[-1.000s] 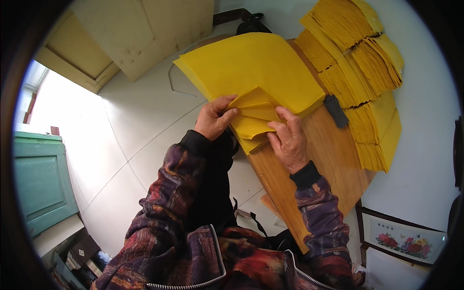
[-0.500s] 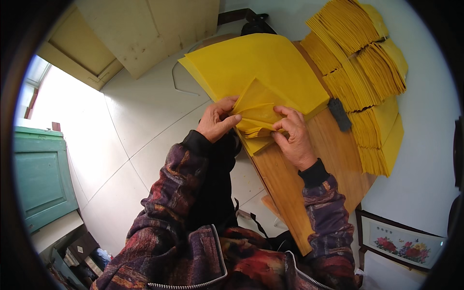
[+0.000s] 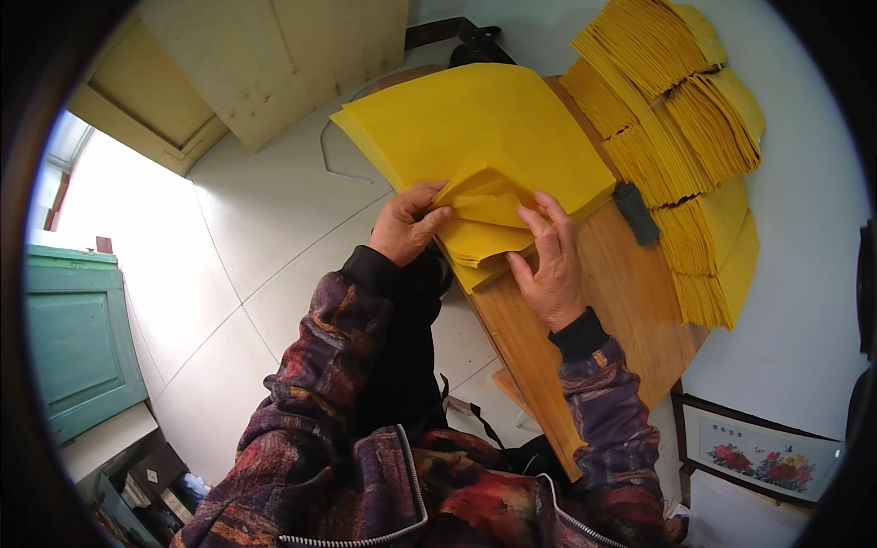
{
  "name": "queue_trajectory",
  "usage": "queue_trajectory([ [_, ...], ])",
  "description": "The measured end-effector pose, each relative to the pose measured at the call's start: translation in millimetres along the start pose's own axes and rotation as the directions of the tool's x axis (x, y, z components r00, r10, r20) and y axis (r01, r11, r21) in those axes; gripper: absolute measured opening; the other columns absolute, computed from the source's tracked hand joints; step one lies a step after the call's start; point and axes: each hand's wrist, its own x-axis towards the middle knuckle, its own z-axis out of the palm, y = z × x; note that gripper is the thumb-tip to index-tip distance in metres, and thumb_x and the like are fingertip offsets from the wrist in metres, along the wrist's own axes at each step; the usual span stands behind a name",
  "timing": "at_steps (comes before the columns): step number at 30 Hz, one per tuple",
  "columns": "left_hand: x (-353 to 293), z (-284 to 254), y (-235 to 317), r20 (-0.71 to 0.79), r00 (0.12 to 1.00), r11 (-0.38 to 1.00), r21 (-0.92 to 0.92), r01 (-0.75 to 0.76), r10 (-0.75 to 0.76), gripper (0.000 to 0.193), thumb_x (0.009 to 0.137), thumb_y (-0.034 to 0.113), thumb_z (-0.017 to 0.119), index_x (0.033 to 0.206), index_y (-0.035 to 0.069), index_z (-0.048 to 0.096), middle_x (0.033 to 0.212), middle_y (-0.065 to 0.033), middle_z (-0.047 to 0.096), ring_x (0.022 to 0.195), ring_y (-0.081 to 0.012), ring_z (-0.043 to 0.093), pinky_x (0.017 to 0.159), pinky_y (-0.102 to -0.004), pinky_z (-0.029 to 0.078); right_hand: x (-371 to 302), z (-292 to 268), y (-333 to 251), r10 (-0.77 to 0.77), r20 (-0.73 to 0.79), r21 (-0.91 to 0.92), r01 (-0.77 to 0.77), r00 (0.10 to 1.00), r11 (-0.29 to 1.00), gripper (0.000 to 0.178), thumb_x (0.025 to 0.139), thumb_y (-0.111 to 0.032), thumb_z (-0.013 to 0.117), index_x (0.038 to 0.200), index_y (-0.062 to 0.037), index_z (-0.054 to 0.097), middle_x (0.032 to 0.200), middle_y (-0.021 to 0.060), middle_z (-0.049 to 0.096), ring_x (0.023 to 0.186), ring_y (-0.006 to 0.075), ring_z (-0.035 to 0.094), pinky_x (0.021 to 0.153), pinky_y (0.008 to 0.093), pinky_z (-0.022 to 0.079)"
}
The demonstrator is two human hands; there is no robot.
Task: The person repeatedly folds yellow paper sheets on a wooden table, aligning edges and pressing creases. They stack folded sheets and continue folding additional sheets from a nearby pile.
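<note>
A small yellow folded paper packet [image 3: 489, 210] rests at the near edge of a broad stack of yellow paper [image 3: 484, 119] on a wooden table. Its upper flap stands raised in a peak, and layered edges show along its near side. My left hand [image 3: 409, 222] pinches the packet's left edge between thumb and fingers. At the right side is my right hand [image 3: 554, 260], its thumb and forefinger apart, the fingertips by the flap and the thumb close to the lower edge.
Several bundles of folded yellow paper [image 3: 703, 128] are piled on the right of the wooden table [image 3: 621, 301]. A dark grey cloth-like piece [image 3: 636, 215] lies between pile and stack. A framed flower picture [image 3: 763, 452] leans at lower right; a green cabinet [image 3: 82, 329] stands left.
The raised flap has folded over lower, into a smaller peak. My right hand's thumb and forefinger have spread wider, and the hand has shifted slightly left.
</note>
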Motion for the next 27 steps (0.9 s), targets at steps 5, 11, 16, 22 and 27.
queue_trajectory([
  [5, -1.1, 1.3, -2.3, -0.024, 1.000, 1.000, 0.017, 0.015, -0.015, 0.032, 0.092, 0.016, 0.063, 0.119, -0.001, 0.060, 0.101, -0.0007, 0.061, 0.070, -0.0058, 0.052, 0.056, -0.0188, 0.041, -3.9, 1.3, 4.2, -0.138, 0.015, -0.119, 0.139, 0.990, 0.983, 0.030, 0.071, 0.001, 0.072, 0.098, -0.0064, 0.061, 0.134, 0.0123, 0.047, 0.122, 0.0342, 0.043, 0.101, 0.0408, 0.040],
  [11, 0.3, 0.8, -0.6, 0.003, 1.000, 0.999, -0.033, -0.012, 0.012, 0.032, 0.091, 0.015, 0.062, 0.119, -0.001, 0.060, 0.108, -0.0028, 0.061, 0.073, -0.0056, 0.051, 0.057, -0.0194, 0.041, 2.8, -0.6, 5.2, -0.107, 0.102, -0.075, 0.115, 0.989, 0.991, 0.016, 0.070, 0.005, 0.068, 0.082, -0.0049, 0.063, 0.133, 0.0128, 0.050, 0.125, 0.0350, 0.042, 0.103, 0.0406, 0.037],
  [16, -4.5, -3.7, 18.1, 0.064, 0.986, 0.973, -0.160, 0.164, -0.156, 0.029, 0.087, 0.012, 0.062, 0.109, -0.007, 0.061, 0.130, -0.0107, 0.053, 0.104, -0.0164, 0.056, 0.088, -0.0273, 0.045, 9.7, -2.9, 4.1, -0.014, 0.132, 0.027, 0.011, 0.991, 1.000, 0.012, 0.072, 0.003, 0.067, 0.079, -0.0035, 0.061, 0.133, 0.0122, 0.050, 0.125, 0.0346, 0.041, 0.102, 0.0418, 0.037],
  [22, -4.1, -12.4, 30.1, 0.158, 0.977, 0.971, -0.167, 0.172, -0.146, 0.037, 0.078, 0.016, 0.059, 0.107, -0.006, 0.061, 0.133, -0.0097, 0.049, 0.086, -0.0114, 0.054, 0.066, -0.0222, 0.043, 13.0, -4.2, 4.2, 0.033, 0.150, 0.077, -0.044, 0.988, 0.996, 0.012, 0.071, 0.004, 0.067, 0.076, -0.0029, 0.058, 0.133, 0.0133, 0.051, 0.125, 0.0347, 0.042, 0.102, 0.0413, 0.037],
  [27, -3.6, -11.1, 30.5, 0.152, 0.977, 0.968, -0.182, 0.174, -0.147, 0.037, 0.076, 0.013, 0.058, 0.108, -0.005, 0.061, 0.135, -0.0099, 0.048, 0.084, -0.0113, 0.053, 0.063, -0.0229, 0.042, 13.0, -4.8, 4.3, 0.025, 0.155, 0.090, -0.040, 0.988, 0.995, 0.013, 0.070, 0.004, 0.067, 0.076, -0.0029, 0.057, 0.133, 0.0148, 0.051, 0.123, 0.0352, 0.043, 0.101, 0.0411, 0.037],
])
